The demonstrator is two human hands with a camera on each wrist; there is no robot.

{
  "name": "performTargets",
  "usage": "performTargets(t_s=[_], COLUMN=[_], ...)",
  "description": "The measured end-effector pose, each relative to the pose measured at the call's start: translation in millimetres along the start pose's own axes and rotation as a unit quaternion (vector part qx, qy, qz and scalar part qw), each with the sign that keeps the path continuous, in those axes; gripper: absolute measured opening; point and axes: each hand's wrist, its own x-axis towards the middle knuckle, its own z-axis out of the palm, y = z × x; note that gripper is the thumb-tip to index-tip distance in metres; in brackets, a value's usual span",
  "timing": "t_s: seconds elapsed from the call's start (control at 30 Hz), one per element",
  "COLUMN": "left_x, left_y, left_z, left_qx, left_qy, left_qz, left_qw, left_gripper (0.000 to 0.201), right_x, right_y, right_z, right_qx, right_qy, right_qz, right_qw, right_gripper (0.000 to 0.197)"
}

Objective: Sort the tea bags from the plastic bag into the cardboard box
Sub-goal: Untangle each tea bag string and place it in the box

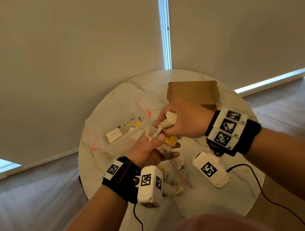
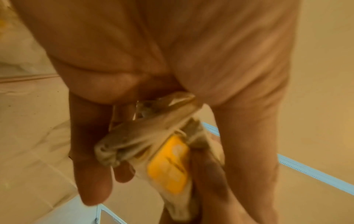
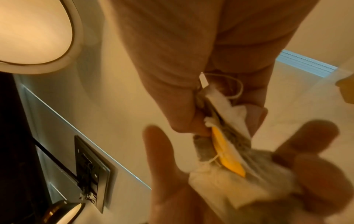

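A clump of tea bags (image 1: pixel 167 131) is held above a round, marble-patterned desk (image 1: pixel 209 196), shared between both hands; the left hand (image 1: pixel 149 151) is curled under it from below, thumb on top, and the right hand (image 1: pixel 184 119) is closed around its upper end, fingers wrapped about a bunched white bag. The bags are seen to be soft, crumpled paper pouches, pale and dark-flecked, with thin strings and a bright yellow paper tag (image 2: pixel 170 165) caught among them; in both wrist views the strings and pouches appear tangled. A clear, crinkly plastic bag (image 1: pixel 169 180) holding more tea bags lies on the desk just below the hands; the brown cardboard box (image 1: pixel 192 93), flat-sided with its flap raised, stands behind the right hand. A second clear zip bag (image 1: pixel 115 134) with small items inside lies to the left.

The step in hand is judged to be the separating of one bag from the clump; next, a gentle pull apart is called for, so that strings are freed without tearing the paper, followed by a carry back to the box.
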Motion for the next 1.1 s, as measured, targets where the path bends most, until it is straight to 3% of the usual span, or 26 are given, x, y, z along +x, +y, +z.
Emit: performTargets(t_s=[0.13, 0.3, 0.43, 0.5, 0.7, 1.1], left_x=[0, 1, 0, -1, 2, 6], left_y=[1, -5, -3, -1, -2, -8], left_z=[4, 2, 3, 3, 3, 0], left_qx=[-0.02, -0.023, -0.031, -0.042, -0.061, -0.009], left_qy=[0.016, 0.068, 0.129, 0.141, 0.149, 0.163], left_qz=[0.013, 0.019, 0.025, 0.028, 0.027, 0.031], left_qw=[1.0, 0.997, 0.991, 0.989, 0.987, 0.986], left_gripper=[0.08, 0.068, 0.037, 0.035, 0.049, 0.035], right_x=[7, 10, 4, -1, -8, -8], right_y=[5, 11, 17, 21, 30, 28], right_z=[18, 25, 21, 19, 14, 7], right_qx=[-0.091, -0.15, -0.036, 0.048, 0.164, 0.174], right_qy=[-0.027, -0.01, 0.029, 0.046, 0.092, 0.157], right_qz=[-0.017, -0.04, -0.019, -0.012, 0.021, 0.001], right_qw=[0.995, 0.988, 0.999, 0.998, 0.982, 0.972], right_gripper=[0.025, 0.027, 0.042, 0.048, 0.013, 0.005])
